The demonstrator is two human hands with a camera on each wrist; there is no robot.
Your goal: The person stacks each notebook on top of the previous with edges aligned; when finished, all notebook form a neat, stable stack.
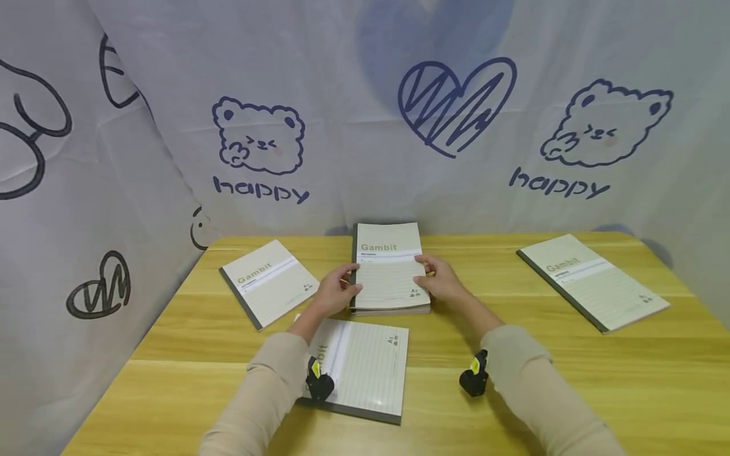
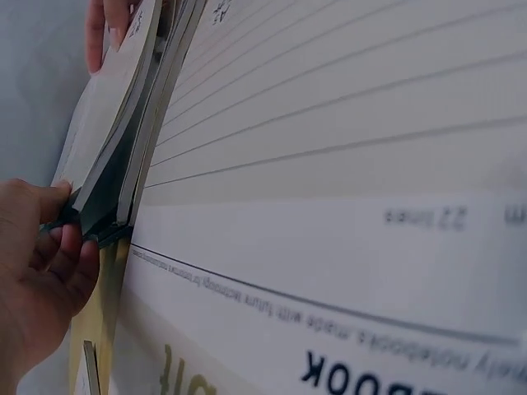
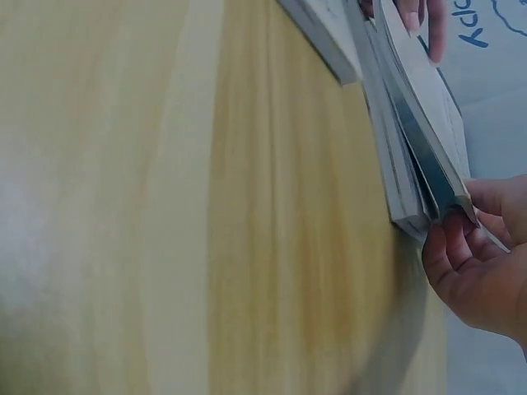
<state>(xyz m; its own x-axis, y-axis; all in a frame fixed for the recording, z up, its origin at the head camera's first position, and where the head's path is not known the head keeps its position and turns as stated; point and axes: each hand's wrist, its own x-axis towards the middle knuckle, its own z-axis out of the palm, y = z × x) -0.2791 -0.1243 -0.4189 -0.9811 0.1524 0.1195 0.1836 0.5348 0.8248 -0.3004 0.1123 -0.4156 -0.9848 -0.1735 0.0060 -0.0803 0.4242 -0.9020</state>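
Observation:
At the back centre of the table, both hands hold the top Gambit notebook (image 1: 388, 282) by its two sides, over a stack of notebooks (image 3: 385, 152). My left hand (image 1: 336, 290) pinches its dark spine edge, thumb above and fingers beneath, as the left wrist view shows. On the opposite edge my right hand (image 3: 482, 271) grips with the thumb on the cover and curled fingers below. A wedge-shaped gap shows between this notebook and those under it. Closer to me, another notebook (image 1: 371, 373) lies sideways, partly behind the left forearm; its ruled cover fills much of the left wrist view.
One notebook (image 1: 269, 283) lies tilted at the left of the wooden table (image 1: 570, 392). A further notebook (image 1: 593, 283) lies slanted at the right. Behind the table hangs a white curtain (image 1: 353, 158) with blue drawings.

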